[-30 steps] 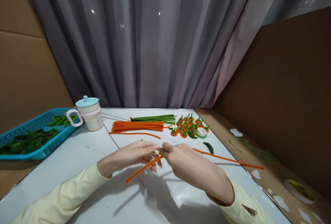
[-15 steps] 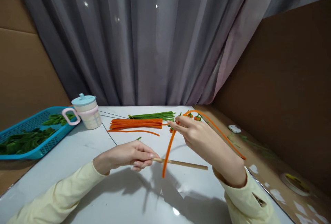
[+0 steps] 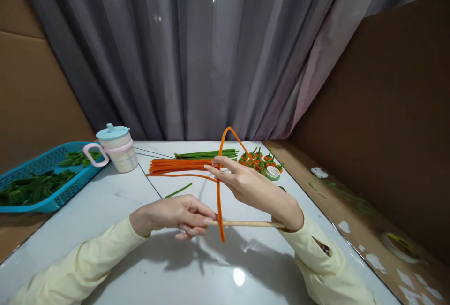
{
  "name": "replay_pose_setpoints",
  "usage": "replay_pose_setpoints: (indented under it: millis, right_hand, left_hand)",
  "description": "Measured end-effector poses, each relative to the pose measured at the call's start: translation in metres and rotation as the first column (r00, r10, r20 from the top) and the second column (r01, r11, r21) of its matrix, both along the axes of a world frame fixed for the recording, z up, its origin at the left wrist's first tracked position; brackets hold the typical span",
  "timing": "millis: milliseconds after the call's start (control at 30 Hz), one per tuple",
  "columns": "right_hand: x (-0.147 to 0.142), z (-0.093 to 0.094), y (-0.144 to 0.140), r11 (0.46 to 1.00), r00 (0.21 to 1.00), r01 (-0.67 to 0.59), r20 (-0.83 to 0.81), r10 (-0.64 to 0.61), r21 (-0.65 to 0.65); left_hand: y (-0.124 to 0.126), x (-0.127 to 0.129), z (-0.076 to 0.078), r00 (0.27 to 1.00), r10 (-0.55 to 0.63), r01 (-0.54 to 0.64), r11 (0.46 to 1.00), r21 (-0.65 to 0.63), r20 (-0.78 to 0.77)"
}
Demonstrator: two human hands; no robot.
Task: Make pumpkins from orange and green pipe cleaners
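Note:
My left hand [image 3: 179, 216] pinches one end of a thin wooden stick [image 3: 249, 224], which points right, level above the table. An orange pipe cleaner [image 3: 220, 202] hangs between the fingers of my right hand [image 3: 242, 179]. Its lower end crosses the stick close to my left fingertips; the upper part arches up and bends down to the right. Beyond my hands lie a bundle of orange pipe cleaners [image 3: 183, 165], a single orange one [image 3: 179, 175] and a bundle of green ones [image 3: 207, 154]. A short green piece [image 3: 179, 189] lies near my left hand.
Small orange-and-green figures [image 3: 258, 157] stand behind my right hand, by a round green-and-white container [image 3: 272, 172]. At the left are a lidded cup [image 3: 121, 152] and a blue basket [image 3: 59, 199] of green pieces. A tape roll [image 3: 401, 247] lies on the cardboard at the right.
My right hand has moved left with the pipe cleaner, which now stands more upright across the stick beside my left fingers. Its long tail has swung up and left from the table's right side.

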State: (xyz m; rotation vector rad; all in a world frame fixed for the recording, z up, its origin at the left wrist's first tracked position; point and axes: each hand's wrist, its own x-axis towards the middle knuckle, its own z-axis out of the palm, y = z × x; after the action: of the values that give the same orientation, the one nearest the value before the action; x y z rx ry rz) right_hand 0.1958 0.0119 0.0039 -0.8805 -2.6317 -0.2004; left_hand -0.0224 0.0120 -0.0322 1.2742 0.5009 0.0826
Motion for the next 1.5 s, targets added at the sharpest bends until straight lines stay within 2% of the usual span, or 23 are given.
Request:
replay_pose_setpoints:
  millis: [100, 167, 300, 367, 467, 600, 867, 1000, 1067, 1167, 1233, 1267, 1300, 1333, 1367, 1400, 1433, 1500]
  right_hand:
    - [-0.002, -0.004, 0.006, 0.989, 0.988, -0.127, -0.1, 0.119, -0.074]
    - [-0.004, -0.007, 0.009, 0.988, 0.985, -0.136, -0.12, 0.126, -0.072]
    - [-0.009, -0.012, 0.007, 0.993, 0.999, -0.042, -0.028, 0.045, 0.112]
    - [-0.013, -0.014, 0.005, 0.975, 0.998, -0.067, 0.03, 0.062, 0.214]
    - [-0.02, -0.016, 0.0, 0.944, 0.986, -0.163, 0.067, 0.15, 0.285]
    - [-0.028, -0.02, -0.003, 0.92, 0.972, -0.235, 0.054, 0.23, 0.313]
    - [-0.032, -0.017, -0.006, 0.948, 0.972, -0.23, 0.111, 0.209, 0.221]
    - [-0.036, -0.019, -0.007, 0.94, 0.964, -0.253, 0.143, 0.225, 0.228]
    - [-0.036, -0.02, -0.004, 0.94, 0.964, -0.259, 0.123, 0.237, 0.223]
    - [-0.021, -0.014, 0.008, 0.966, 0.969, -0.218, -0.085, 0.231, 0.139]
    - [-0.001, -0.003, 0.017, 0.99, 0.944, -0.142, -0.304, 0.13, -0.019]
    - [0.011, 0.005, 0.02, 0.986, 0.932, -0.107, -0.357, 0.055, -0.127]
    - [0.023, 0.013, 0.022, 0.958, 0.937, -0.054, -0.345, -0.048, -0.281]
    - [0.034, 0.021, 0.021, 0.899, 0.95, -0.022, -0.288, -0.118, -0.438]
    - [0.043, 0.028, 0.019, 0.839, 0.96, -0.019, -0.244, -0.136, -0.544]
    - [0.048, 0.033, 0.015, 0.791, 0.972, -0.037, -0.205, -0.113, -0.61]
    - [0.05, 0.036, 0.009, 0.777, 0.986, -0.053, -0.158, -0.061, -0.627]
    - [0.042, 0.037, -0.007, 0.8, 0.998, -0.032, -0.059, -0.005, -0.6]
  left_hand:
    - [0.001, -0.002, -0.002, 0.996, -0.086, 0.089, 0.994, -0.066, 0.038]
    - [0.0, -0.001, -0.003, 0.991, -0.119, 0.125, 0.987, -0.104, 0.059]
    - [-0.006, 0.003, -0.005, 0.982, -0.144, 0.168, 0.961, -0.218, 0.122]
    - [-0.008, 0.005, -0.007, 0.977, -0.148, 0.182, 0.952, -0.246, 0.154]
    - [-0.01, 0.007, -0.01, 0.973, -0.163, 0.196, 0.957, -0.214, 0.163]
    - [-0.012, 0.011, -0.009, 0.988, -0.099, 0.123, 0.969, -0.215, 0.12]
    - [-0.023, 0.018, -0.002, 0.986, 0.148, -0.134, 0.975, -0.175, 0.072]
    - [-0.027, 0.02, 0.0, 0.978, 0.196, -0.183, 0.97, -0.157, 0.072]
    - [-0.027, 0.02, 0.0, 0.977, 0.205, -0.198, 0.975, -0.096, 0.064]
    - [-0.025, 0.017, 0.003, 0.962, 0.262, -0.264, 0.964, 0.025, 0.072]
    - [-0.022, 0.014, 0.006, 0.944, 0.319, -0.326, 0.942, 0.084, 0.086]
    - [-0.02, 0.012, 0.007, 0.935, 0.343, -0.352, 0.929, 0.116, 0.089]
    - [-0.018, 0.01, 0.009, 0.93, 0.358, -0.368, 0.915, 0.164, 0.088]
    - [-0.017, 0.008, 0.01, 0.925, 0.369, -0.379, 0.898, 0.225, 0.084]
    - [-0.015, 0.007, 0.011, 0.922, 0.379, -0.385, 0.875, 0.292, 0.081]
    - [-0.014, 0.007, 0.012, 0.919, 0.387, -0.388, 0.852, 0.352, 0.078]
    - [-0.013, 0.007, 0.012, 0.916, 0.395, -0.39, 0.828, 0.402, 0.076]
    - [-0.013, 0.007, 0.011, 0.908, 0.412, -0.4, 0.791, 0.462, 0.08]
